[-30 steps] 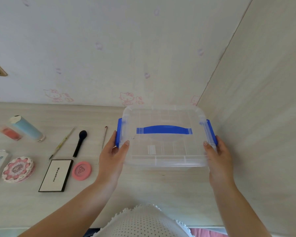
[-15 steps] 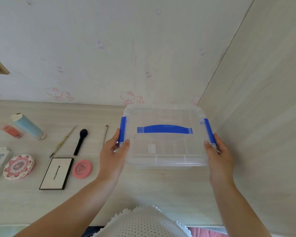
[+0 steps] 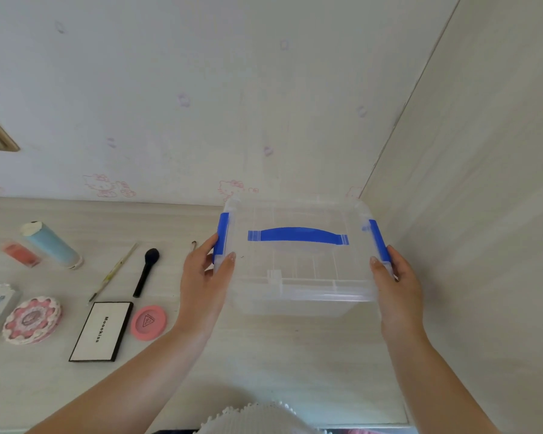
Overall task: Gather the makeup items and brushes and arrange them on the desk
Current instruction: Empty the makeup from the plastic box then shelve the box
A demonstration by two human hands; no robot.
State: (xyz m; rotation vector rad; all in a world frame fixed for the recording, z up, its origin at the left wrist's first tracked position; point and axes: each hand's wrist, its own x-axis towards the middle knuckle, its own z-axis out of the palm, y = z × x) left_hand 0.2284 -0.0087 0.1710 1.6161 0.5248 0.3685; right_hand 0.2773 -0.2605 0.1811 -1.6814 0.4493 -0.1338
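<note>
The person is holding a clear plastic storage box with a blue carry handle and blue side latches (image 3: pixel 298 258) between both hands, near the right end of the pale wood-grain table (image 3: pixel 279 364) beside the side panel. The left hand (image 3: pixel 206 277) is wrapping the box's left edge, its fingers (image 3: pixel 229 261) resting by the blue latch; the right hand (image 3: pixel 395 283) is doing the same on the right edge. Both are closed on the box, one per side, probably to keep it level or to work the two latches at once. The box looks empty, though its clear walls make that hard to confirm.

The makeup things are lying spread out on the left of the table, apart from one another: a black powder brush (image 3: pixel 146 270), a thin pale-handled brush (image 3: pixel 113 272), a white rectangular palette with a black rim (image 3: pixel 101 331), a round pink compact (image 3: pixel 148 322), a frilled pink-and-white round compact (image 3: pixel 32 319), a pale blue tube (image 3: pixel 51 244) and a small coral case (image 3: pixel 21 253). Laid flat and separately, each is easy to see and reach.
</note>
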